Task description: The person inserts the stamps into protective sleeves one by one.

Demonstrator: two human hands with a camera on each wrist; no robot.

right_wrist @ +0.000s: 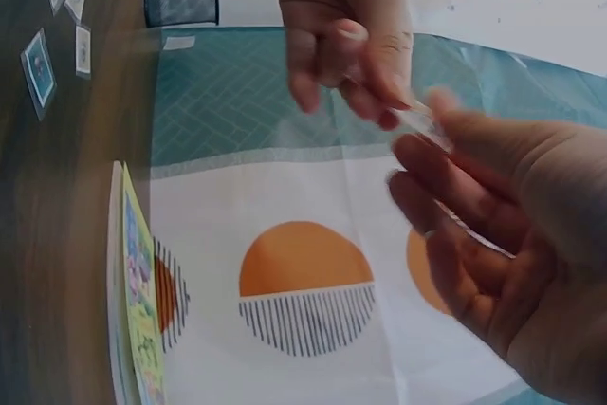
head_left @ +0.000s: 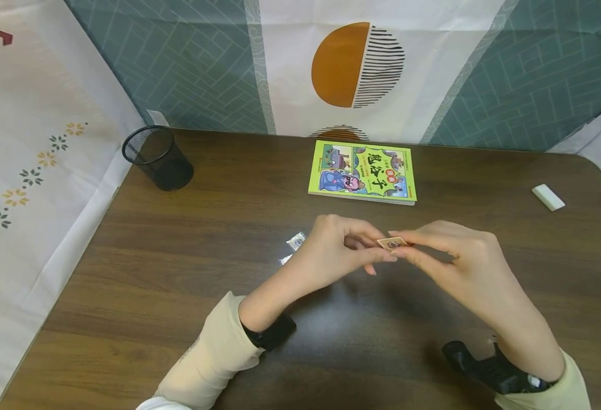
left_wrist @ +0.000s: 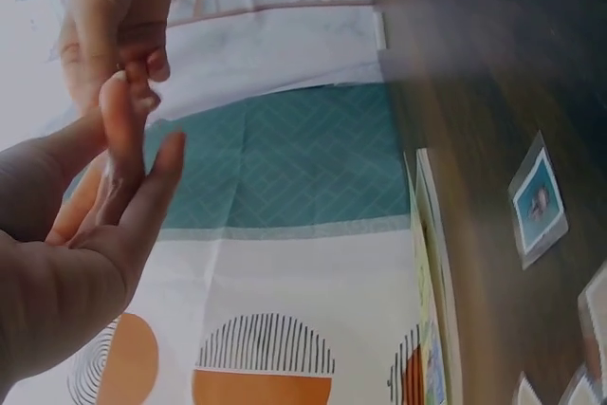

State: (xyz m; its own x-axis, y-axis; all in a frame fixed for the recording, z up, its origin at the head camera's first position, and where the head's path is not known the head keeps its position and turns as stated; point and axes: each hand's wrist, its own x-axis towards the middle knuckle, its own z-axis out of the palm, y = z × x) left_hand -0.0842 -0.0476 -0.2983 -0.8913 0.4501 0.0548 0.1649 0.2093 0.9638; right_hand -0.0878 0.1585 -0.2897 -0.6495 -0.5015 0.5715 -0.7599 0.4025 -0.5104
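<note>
Above the table, a small square card [head_left: 392, 243], tan with a dark round mark, is between both hands. The left hand [head_left: 333, 247] pinches its left edge between thumb and fingers. On the opposite edge, the thumb and index finger of the right hand [head_left: 459, 259] pinch it. The right wrist view shows the card edge-on and blurred between the fingertips. Partly behind the left forearm lies a small picture card [head_left: 297, 241] in a shiny clear sleeve. Several such sleeved cards lie on the table in the right wrist view, one with a teal picture [right_wrist: 39, 71].
A green comic-style book [head_left: 363, 172] lies at the back of the brown table [head_left: 218, 216]. The black mesh pen cup [head_left: 164, 165] stands at the back left, beside a patterned cloth. A white block [head_left: 548, 197] rests at the right.
</note>
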